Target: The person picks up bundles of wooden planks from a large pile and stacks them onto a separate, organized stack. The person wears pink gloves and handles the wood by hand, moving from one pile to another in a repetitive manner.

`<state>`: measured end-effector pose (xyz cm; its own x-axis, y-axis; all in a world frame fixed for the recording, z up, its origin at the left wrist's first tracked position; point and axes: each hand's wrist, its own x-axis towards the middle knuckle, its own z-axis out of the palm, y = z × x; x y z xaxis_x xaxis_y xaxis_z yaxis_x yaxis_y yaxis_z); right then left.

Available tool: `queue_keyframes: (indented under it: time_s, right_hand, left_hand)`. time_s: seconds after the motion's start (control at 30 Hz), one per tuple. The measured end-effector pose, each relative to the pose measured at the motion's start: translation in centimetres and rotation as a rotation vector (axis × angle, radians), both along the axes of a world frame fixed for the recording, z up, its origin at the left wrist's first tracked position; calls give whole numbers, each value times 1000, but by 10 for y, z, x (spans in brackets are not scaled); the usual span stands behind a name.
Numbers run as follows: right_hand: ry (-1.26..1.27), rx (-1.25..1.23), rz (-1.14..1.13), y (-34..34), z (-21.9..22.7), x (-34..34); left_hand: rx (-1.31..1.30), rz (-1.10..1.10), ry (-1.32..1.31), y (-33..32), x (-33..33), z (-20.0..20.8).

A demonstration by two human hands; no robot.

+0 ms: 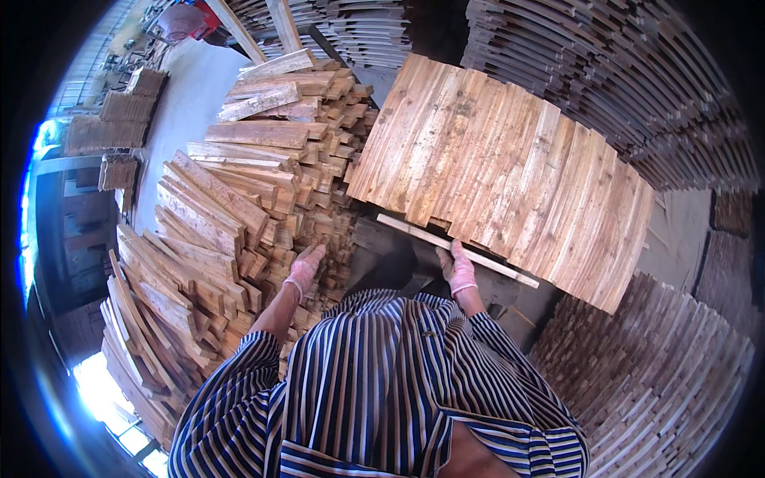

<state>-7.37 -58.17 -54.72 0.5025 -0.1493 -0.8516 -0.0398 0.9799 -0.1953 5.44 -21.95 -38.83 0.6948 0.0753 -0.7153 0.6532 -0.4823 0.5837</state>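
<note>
My right hand [460, 271], in a pinkish glove, grips a long, narrow wooden board [488, 261] near its middle, thumb on top. The board lies slantwise along the near edge of a stack of wooden boards [502, 159], whose top is a row of planks laid side by side. At the left, my left hand [305, 268], gloved the same way, is beside a large loose pile of boards [231, 215]. Its fingers look stretched out and hold no board; the fingertips are partly blurred.
Tall stacks of boards [629, 72] rise at the back right, and another stack [653, 358] stands at the near right. Smaller stacks [111, 131] sit at the far left beyond a strip of grey floor [187, 95]. A red object [191, 20] shows at the top left.
</note>
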Motion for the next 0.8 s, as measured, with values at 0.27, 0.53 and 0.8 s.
queue_keyframes:
  time_s: [0.27, 0.53, 0.8]
  right_hand:
    - [-36, 153, 329, 104, -2, 12]
    - [-140, 97, -7, 106, 12, 101]
    - [-19, 31, 277, 120, 37, 45]
  left_hand:
    - [-93, 47, 77, -7, 37, 7]
    - [66, -161, -57, 21, 59, 23]
    - [-104, -145, 57, 17, 68, -9]
